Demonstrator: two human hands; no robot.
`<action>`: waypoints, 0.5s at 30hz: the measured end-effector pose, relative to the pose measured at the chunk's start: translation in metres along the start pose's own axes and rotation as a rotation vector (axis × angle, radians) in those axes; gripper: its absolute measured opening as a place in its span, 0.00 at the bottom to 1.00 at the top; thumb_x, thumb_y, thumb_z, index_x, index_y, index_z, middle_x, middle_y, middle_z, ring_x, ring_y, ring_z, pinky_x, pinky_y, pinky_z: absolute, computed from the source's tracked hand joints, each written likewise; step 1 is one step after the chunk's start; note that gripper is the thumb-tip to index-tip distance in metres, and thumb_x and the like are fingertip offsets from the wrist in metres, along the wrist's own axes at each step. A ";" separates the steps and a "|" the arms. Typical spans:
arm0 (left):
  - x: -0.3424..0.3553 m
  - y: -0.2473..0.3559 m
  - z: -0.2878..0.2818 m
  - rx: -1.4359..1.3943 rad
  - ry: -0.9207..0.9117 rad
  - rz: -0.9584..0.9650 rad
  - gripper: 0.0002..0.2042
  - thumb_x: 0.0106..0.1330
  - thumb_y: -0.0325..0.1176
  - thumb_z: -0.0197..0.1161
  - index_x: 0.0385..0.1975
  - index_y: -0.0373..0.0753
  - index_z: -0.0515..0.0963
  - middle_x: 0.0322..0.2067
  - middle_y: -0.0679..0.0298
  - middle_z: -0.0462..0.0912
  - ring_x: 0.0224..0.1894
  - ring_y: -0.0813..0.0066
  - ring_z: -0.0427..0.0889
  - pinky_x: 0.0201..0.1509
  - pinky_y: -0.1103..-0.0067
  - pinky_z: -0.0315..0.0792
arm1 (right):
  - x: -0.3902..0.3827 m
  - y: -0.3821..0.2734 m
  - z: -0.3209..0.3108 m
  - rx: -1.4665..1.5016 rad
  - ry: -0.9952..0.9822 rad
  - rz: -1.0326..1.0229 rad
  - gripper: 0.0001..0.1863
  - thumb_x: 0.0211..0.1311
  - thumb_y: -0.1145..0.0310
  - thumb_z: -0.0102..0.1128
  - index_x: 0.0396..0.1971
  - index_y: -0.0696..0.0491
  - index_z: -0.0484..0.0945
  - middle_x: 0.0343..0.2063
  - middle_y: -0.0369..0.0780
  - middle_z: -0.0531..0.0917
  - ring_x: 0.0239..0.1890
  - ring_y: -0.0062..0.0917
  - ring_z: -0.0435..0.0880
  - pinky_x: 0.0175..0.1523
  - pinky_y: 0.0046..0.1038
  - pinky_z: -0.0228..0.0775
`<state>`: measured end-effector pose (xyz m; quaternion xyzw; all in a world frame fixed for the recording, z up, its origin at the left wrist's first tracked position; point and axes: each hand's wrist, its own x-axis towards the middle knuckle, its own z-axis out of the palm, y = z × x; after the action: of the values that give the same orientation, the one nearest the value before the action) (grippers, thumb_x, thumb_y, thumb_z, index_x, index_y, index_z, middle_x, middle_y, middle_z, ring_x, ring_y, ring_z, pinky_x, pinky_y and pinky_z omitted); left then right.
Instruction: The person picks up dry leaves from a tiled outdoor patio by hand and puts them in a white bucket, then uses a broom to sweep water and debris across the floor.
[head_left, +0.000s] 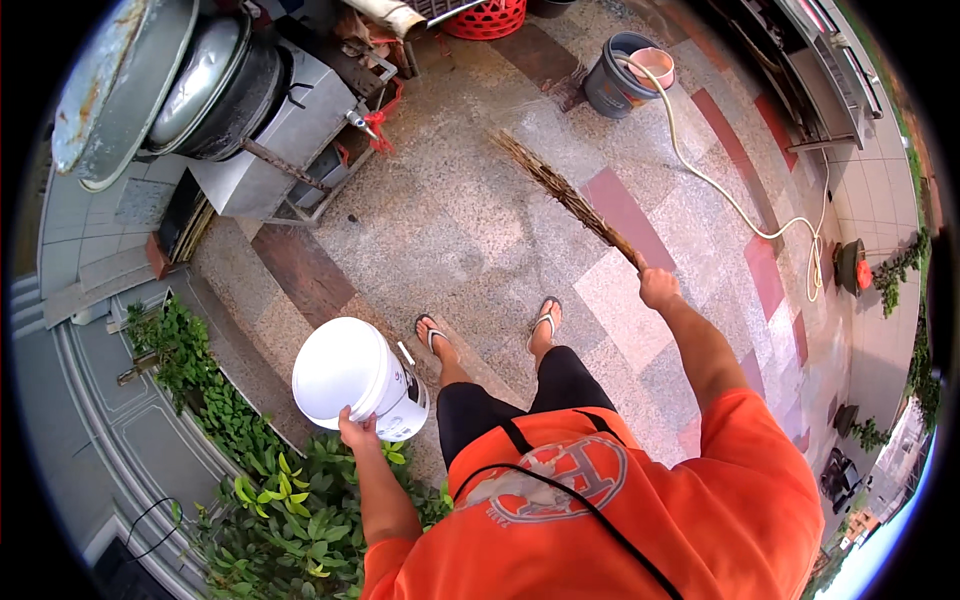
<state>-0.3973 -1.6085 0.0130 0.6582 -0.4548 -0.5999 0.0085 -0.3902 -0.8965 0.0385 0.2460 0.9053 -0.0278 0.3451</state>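
My left hand (pixel 358 427) grips the rim of a white plastic bucket (pixel 392 392), which is tilted so that its open mouth faces up and forward. The inside looks bare white. In my right hand (pixel 658 287) is the handle end of a stick broom (pixel 570 197), a long bundle of thin brown twigs. Its bristles point away from me to the far left, over the wet-looking tiled floor (pixel 460 220). Whether the broom's tips touch the tiles I cannot tell. My feet in flip-flops stand between the two hands.
At the far right a grey bucket (pixel 612 90) holds a pink pail (pixel 652 66) and a pale hose (pixel 715 185) that trails over the floor. Large metal pots (pixel 205 80) stand on a steel unit (pixel 285 130) at left. Green plants (pixel 290 500) border my left side.
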 end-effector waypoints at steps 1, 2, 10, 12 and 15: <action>-0.010 -0.005 0.008 0.011 -0.002 0.026 0.23 0.57 0.37 0.66 0.49 0.30 0.72 0.42 0.51 0.80 0.36 0.58 0.81 0.40 0.63 0.78 | -0.006 0.013 0.000 0.012 0.002 0.010 0.31 0.70 0.62 0.45 0.72 0.37 0.55 0.43 0.54 0.84 0.46 0.50 0.84 0.52 0.50 0.74; -0.020 -0.011 0.018 0.026 -0.031 0.039 0.22 0.56 0.36 0.66 0.47 0.29 0.72 0.40 0.51 0.80 0.34 0.58 0.81 0.39 0.64 0.78 | -0.014 0.029 -0.003 0.044 0.041 0.011 0.30 0.71 0.62 0.45 0.72 0.37 0.55 0.41 0.54 0.84 0.45 0.51 0.84 0.52 0.50 0.75; -0.089 -0.073 0.098 0.170 0.005 -0.089 0.33 0.53 0.38 0.62 0.62 0.38 0.63 0.58 0.48 0.67 0.60 0.51 0.67 0.57 0.35 0.62 | -0.074 0.095 0.009 0.109 -0.073 -0.112 0.30 0.72 0.58 0.46 0.73 0.39 0.54 0.36 0.54 0.84 0.39 0.48 0.85 0.46 0.47 0.76; -0.097 -0.085 0.122 0.162 -0.124 -0.109 0.33 0.56 0.36 0.59 0.64 0.37 0.61 0.59 0.49 0.67 0.59 0.46 0.69 0.56 0.39 0.68 | -0.057 0.113 0.028 0.100 -0.076 -0.179 0.30 0.72 0.57 0.46 0.73 0.34 0.53 0.37 0.54 0.84 0.39 0.50 0.85 0.45 0.48 0.76; -0.107 -0.100 0.157 0.171 -0.252 -0.124 0.32 0.58 0.35 0.57 0.64 0.36 0.61 0.61 0.47 0.66 0.60 0.43 0.68 0.55 0.43 0.72 | -0.024 0.142 0.047 0.083 -0.093 -0.135 0.29 0.72 0.58 0.46 0.72 0.35 0.55 0.39 0.51 0.85 0.40 0.47 0.85 0.46 0.47 0.77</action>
<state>-0.4491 -1.4010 -0.0036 0.6028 -0.4601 -0.6363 -0.1416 -0.2796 -0.7926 0.0352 0.1969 0.9009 -0.1000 0.3737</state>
